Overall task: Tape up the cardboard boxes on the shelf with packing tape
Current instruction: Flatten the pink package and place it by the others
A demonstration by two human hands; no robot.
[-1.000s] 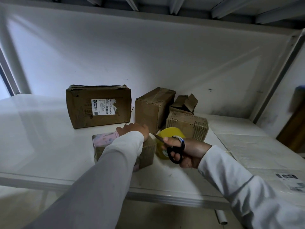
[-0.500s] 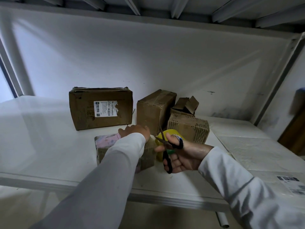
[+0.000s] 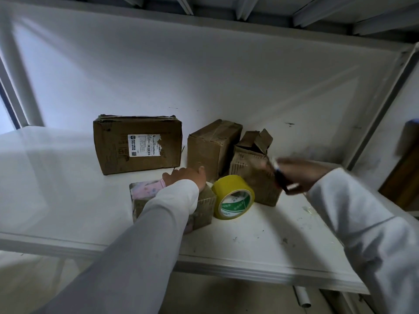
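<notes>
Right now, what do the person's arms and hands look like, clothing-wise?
Both arms wear plain long white sleeves ending at the wrists. The left hand and right hand are bare: no gloves, and no markings or logos visible on the sleeves. The right hand is motion-blurred.

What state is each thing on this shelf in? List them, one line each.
Large labelled box: closed, on its side, label torn.
Middle box: closed, standing tilted.
Right box: top flaps open.
Small front box: under the left hand, which rests on it.
Yellow tape roll: on its edge, leaning, unheld.
Scissors: gripped in the right hand, blurred.
</notes>
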